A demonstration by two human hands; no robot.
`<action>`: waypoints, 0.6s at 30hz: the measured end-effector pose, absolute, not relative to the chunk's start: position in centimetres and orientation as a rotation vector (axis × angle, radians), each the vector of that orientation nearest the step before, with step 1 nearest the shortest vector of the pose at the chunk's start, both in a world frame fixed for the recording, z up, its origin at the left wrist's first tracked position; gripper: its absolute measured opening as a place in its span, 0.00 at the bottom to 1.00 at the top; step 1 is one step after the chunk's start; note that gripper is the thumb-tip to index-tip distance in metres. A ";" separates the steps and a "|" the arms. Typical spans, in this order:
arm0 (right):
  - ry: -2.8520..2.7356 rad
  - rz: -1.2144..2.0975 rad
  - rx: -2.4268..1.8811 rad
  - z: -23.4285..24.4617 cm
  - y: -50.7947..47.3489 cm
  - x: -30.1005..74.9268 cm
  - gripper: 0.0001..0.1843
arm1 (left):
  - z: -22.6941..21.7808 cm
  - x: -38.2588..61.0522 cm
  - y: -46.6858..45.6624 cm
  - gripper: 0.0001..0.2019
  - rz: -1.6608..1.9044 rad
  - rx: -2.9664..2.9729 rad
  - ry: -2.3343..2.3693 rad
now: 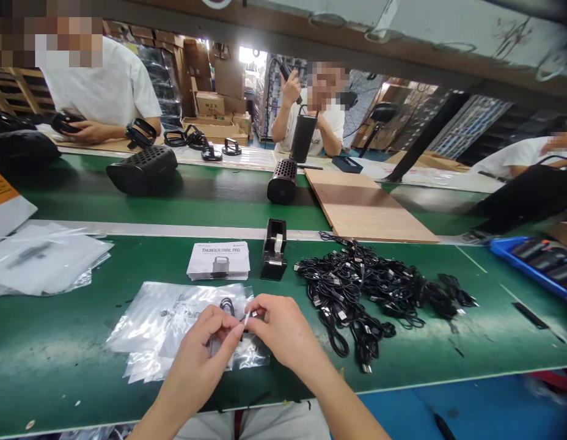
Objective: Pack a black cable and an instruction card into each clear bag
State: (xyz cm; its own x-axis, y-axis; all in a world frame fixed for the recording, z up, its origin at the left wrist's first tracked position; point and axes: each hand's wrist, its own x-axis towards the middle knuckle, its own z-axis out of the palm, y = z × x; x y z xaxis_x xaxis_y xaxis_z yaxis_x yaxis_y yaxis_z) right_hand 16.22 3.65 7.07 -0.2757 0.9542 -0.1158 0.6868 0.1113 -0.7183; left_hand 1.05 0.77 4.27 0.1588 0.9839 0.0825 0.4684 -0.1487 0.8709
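Observation:
My left hand (pixel 208 342) and my right hand (pixel 283 327) are closed in pinches, fingertips close together, over a clear plastic bag (pixel 253 354). A thin whitish strip (pixel 247 316) shows between the fingertips; it looks like the bag's edge, though I cannot be sure. Just behind the left fingers, a looped black cable (pixel 226 304) shows, partly hidden by them. Under and left of the hands lies a stack of clear printed bags (pixel 146 318). Beyond the hands sit a pile of printed leaflets (pixel 218 260) and a black tape dispenser (pixel 274 250).
A heap of black USB cables (pixel 357 281) spreads to the right. More plastic bags (pixel 45 256) lie at the left. Farther back are black speakers (pixel 282 181) and a wooden board (pixel 370 205). A blue tray (pixel 508 247) stands at the right. Several people work across the bench.

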 end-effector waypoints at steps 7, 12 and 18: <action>-1.813 1.158 -1.453 6.2 3.6 14.5 0.14 | 5.3 0.6 1.1 0.10 0.969 1.695 1.428; -2.159 1.266 -1.171 8.4 3.5 15.6 0.21 | 5.6 -0.7 1.3 0.10 1.031 1.588 1.403; -2.489 1.006 -1.108 10.4 4.3 15.6 0.18 | 7.0 -1.5 1.4 0.11 1.135 1.430 1.326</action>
